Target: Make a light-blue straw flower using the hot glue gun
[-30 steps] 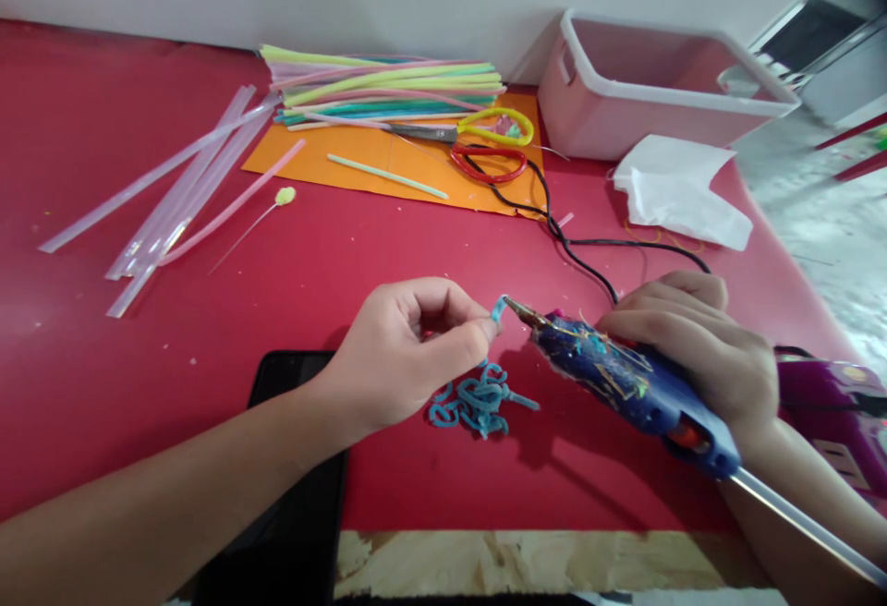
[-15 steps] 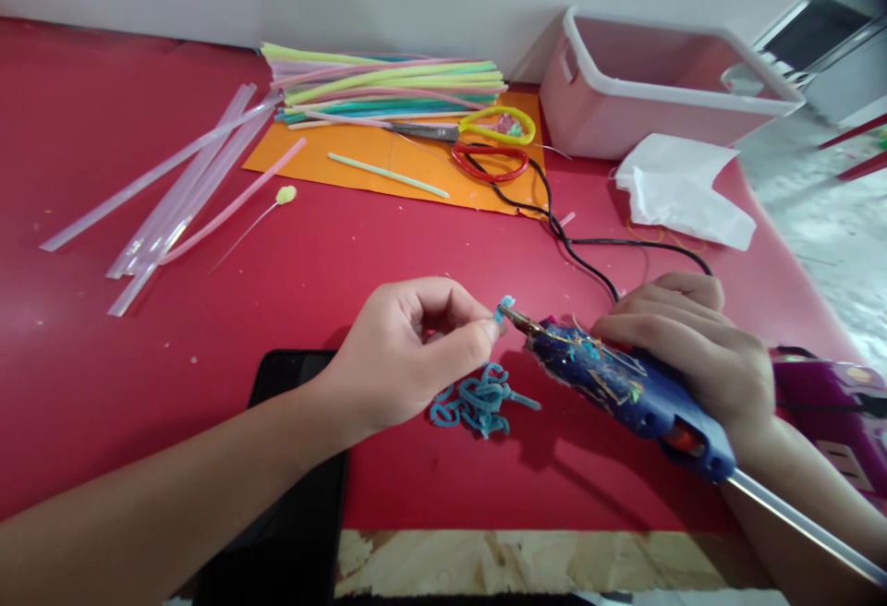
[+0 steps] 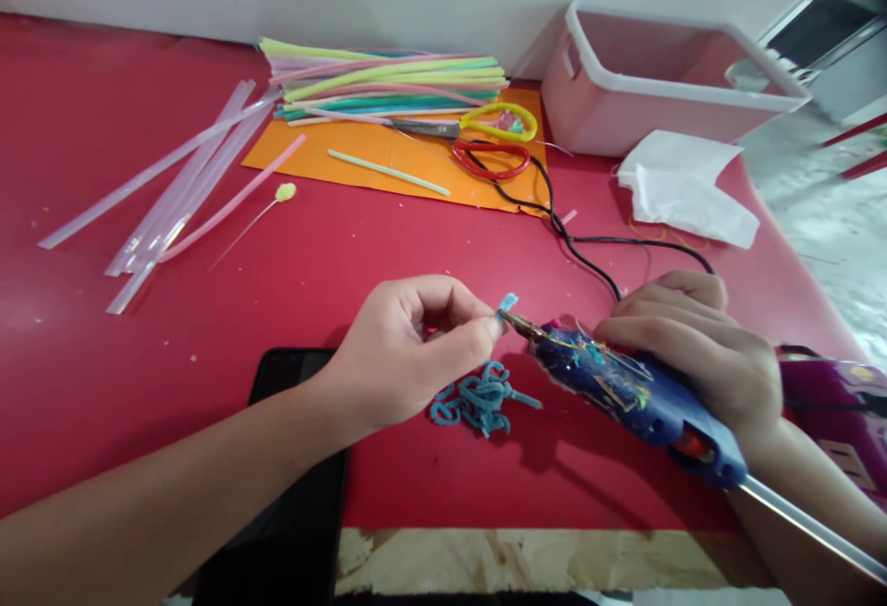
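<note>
Between thumb and fingertips, my left hand (image 3: 422, 347) pinches a small light-blue piece of pipe cleaner (image 3: 509, 300), mostly hidden by the fingers. My right hand (image 3: 699, 347) is wrapped round a blue hot glue gun (image 3: 624, 393), its body crusted with dried glue and bits of thread. The metal nozzle points left and meets the blue piece at my left fingertips. A clear glue stick (image 3: 810, 527) juts from the gun's back end. Below my left hand lies a small heap of curled blue pipe cleaner pieces (image 3: 478, 400) on the red tabletop.
Pipe cleaners (image 3: 388, 89) lie bundled on an orange sheet (image 3: 416, 163), with scissors (image 3: 450, 130) beside them. Clear glue sticks (image 3: 173, 172) are at left. A pink bin (image 3: 624, 112), white paper (image 3: 686, 186), black cord (image 3: 582, 260), phone (image 3: 291, 514) and purple power strip (image 3: 824, 403) surround the hands.
The glue gun has shifted slightly right and down with my right hand. Its nozzle now sits lower on the blue piece, closer to my left fingertips. My left hand has barely moved.
</note>
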A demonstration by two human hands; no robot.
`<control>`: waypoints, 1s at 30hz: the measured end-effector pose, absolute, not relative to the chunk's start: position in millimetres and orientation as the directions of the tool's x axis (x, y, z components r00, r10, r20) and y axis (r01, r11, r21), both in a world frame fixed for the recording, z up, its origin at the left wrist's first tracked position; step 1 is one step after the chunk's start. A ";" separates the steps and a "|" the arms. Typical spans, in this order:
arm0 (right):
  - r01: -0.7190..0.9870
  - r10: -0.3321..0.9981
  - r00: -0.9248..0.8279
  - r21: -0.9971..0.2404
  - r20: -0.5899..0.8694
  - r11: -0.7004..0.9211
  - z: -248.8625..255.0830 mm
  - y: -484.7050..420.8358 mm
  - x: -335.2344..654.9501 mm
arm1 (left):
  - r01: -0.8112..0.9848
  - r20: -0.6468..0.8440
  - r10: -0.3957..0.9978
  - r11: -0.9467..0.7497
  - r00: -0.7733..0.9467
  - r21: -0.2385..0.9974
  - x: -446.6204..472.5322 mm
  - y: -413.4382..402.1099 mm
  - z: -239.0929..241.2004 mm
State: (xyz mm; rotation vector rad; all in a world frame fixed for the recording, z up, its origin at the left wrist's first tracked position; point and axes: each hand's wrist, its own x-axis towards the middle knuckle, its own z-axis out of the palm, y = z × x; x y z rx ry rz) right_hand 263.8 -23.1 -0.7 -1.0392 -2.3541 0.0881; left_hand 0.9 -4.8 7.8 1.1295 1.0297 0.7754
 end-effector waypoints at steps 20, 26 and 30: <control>0.866 0.857 -0.275 -0.275 0.435 0.417 0.8 -27.0 268.3 | 0.147 -0.231 0.902 0.189 0.364 0.971 -0.8 -5.5 4.3; 0.920 0.918 -0.321 -0.154 0.231 0.360 -11.1 -12.5 273.4 | 0.465 0.197 0.780 -0.533 0.595 0.707 -4.6 -12.7 -2.1; 0.935 0.938 -0.286 -0.155 0.195 0.318 -14.6 -11.0 272.6 | 0.530 0.305 0.657 -0.744 0.689 0.407 -7.5 -16.3 -4.0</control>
